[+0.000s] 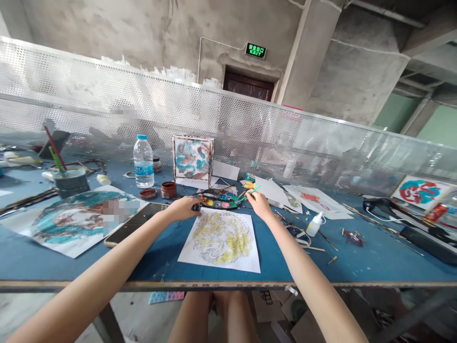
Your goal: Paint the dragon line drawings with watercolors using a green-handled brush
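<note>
My right hand (257, 202) pinches a green paintbrush (254, 189), its tip end pointing left over the paint palette. The black palette (214, 204) holds several colours in its wells and lies beyond the sheet. My left hand (184, 208) is closed on the palette's left edge, with the fingertips near the top of the sheet. Between my forearms lies a white paper (255, 259) bearing a round dragon line drawing, partly coloured yellow. A framed turquoise and brown dragon picture (193, 159) stands upright behind the palette.
Left are a phone (134, 225), a painted sheet (73, 250), a brush pot (71, 183), a water bottle (143, 162) and an open brown paint jar (168, 189). Right are a glue bottle (314, 224), loose sticks and papers (330, 207). A perforated metal screen (243, 124) borders the table behind.
</note>
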### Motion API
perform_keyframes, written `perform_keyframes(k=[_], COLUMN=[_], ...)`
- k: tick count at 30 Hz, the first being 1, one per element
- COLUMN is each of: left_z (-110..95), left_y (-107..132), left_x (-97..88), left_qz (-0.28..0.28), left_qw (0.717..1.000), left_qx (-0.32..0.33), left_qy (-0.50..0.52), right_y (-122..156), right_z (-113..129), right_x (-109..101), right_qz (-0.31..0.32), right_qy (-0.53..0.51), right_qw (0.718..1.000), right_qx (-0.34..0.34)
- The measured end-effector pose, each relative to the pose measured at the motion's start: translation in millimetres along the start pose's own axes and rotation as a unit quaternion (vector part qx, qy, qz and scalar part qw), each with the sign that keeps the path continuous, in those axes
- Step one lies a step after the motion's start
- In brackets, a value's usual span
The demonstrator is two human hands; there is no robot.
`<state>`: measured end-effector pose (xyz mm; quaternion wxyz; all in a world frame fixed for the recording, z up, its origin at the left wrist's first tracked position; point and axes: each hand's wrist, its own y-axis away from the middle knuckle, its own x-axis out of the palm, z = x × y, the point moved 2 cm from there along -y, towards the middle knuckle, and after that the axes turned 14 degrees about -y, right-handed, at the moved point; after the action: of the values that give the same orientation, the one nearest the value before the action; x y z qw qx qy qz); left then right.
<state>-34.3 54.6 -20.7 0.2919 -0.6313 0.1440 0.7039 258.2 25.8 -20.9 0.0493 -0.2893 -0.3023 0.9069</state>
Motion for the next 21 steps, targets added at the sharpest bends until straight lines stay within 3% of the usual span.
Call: perform_keyframes(k=[21], left_z=[1.1], left_y=[0.2], left_x=[0.2], left_qz=[0.003], left_qw=[1.000], left_qx=[-0.001], left_qy=[-0.016], right_y=[-1.0], right_z=[-5.9], right_x=[-1.1], right_qz=[-0.005], right_qy=[-0.005], right_qw=[1.000], right_qx=[-0.002])
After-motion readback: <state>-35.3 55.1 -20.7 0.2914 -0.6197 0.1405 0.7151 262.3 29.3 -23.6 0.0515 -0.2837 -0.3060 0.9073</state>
